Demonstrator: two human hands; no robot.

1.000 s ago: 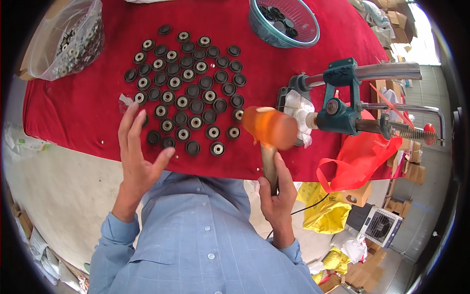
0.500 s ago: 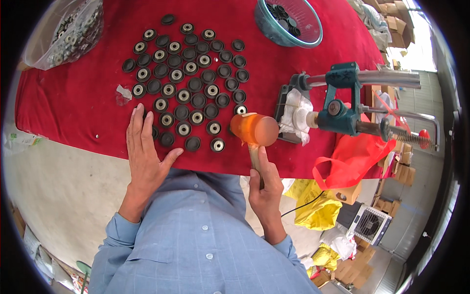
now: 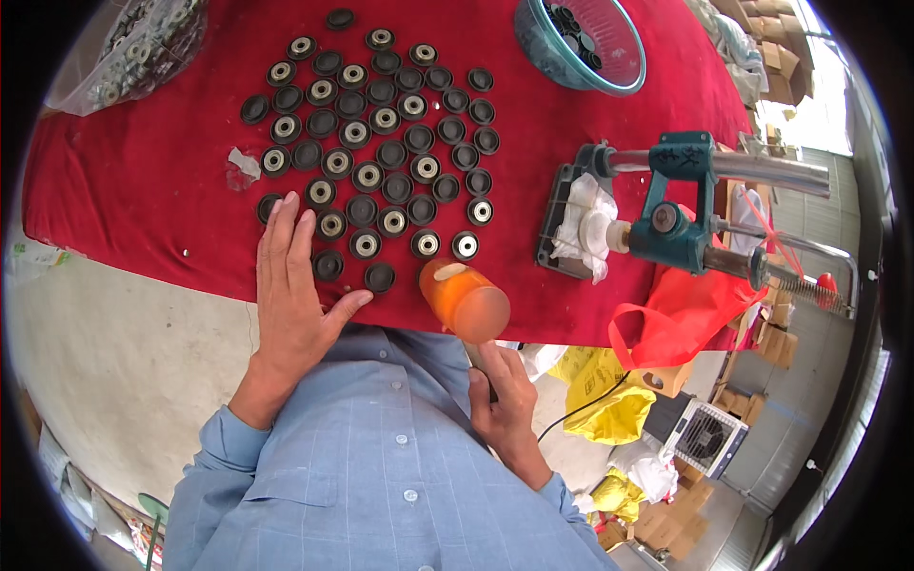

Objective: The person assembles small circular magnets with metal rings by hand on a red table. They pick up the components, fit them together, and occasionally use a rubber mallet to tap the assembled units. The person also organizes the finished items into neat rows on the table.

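Note:
My right hand [image 3: 506,404] grips the handle of a mallet with a translucent orange head [image 3: 465,301]. The head is at the near edge of the red cloth, just below the nearest discs. Flat and with fingers stretched, my left hand [image 3: 293,300] lies at the near left of a spread of round black caps. Its fingertips are by a black cap [image 3: 269,208], and its thumb points toward another cap [image 3: 379,277]. Some caps are plain black; others hold a silver metal ring, such as the ringed cap [image 3: 465,246] near the mallet.
A green hand press [image 3: 674,205] with a white-wrapped base stands right of the caps. Behind is a teal plastic basket [image 3: 636,71] of black parts; at far left, a clear bag [image 3: 157,67] of metal parts. A red bag [image 3: 681,319] hangs at the table's right.
The mallet has moved down and to the left, nearer to my body, with my right hand still on its handle. My left hand stays beside the caps, and the view has shifted slightly.

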